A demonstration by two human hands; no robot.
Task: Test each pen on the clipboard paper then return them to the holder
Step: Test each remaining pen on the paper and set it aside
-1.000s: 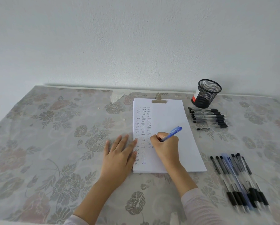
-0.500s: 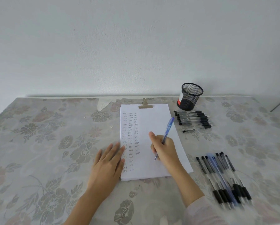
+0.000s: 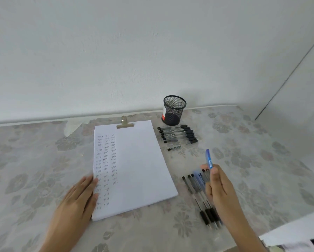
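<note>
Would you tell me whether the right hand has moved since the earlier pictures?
Yes. The right hand, gripping the blue pen, went rightward off the paper to the pens.

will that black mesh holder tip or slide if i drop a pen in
The black mesh pen holder looks empty and open-weave, so probably light and easy to nudge. It stands taller than wide, so a sideways knock might tip it. The floral tablecloth under it likely limits sliding.
</note>
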